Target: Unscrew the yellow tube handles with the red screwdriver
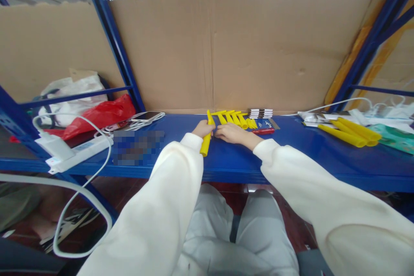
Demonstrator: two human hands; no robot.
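Note:
My left hand (pixel 203 129) is wrapped round a yellow tapered tube (pixel 205 145), which stands nearly lengthwise to me above the blue shelf (pixel 233 159). Close to its right side is my right hand (pixel 229 133), fingers bent toward the tube; whether they hold something small is hidden. Behind my right hand lies a row of several yellow parts (pixel 235 118). A red tool (pixel 263 131) rests to the right of them, near small metal pieces (pixel 268 124), a stack of white and dark pieces (pixel 260 113) and a thin grey strip (pixel 274 124).
Yellow tubes (pixel 349 133) lie at the right beside a green packet (pixel 396 138). A white power strip (pixel 80 153), cables, a phone (pixel 147 116) and a red bag (pixel 100 116) are on the left. Cardboard (pixel 258 51) walls the back.

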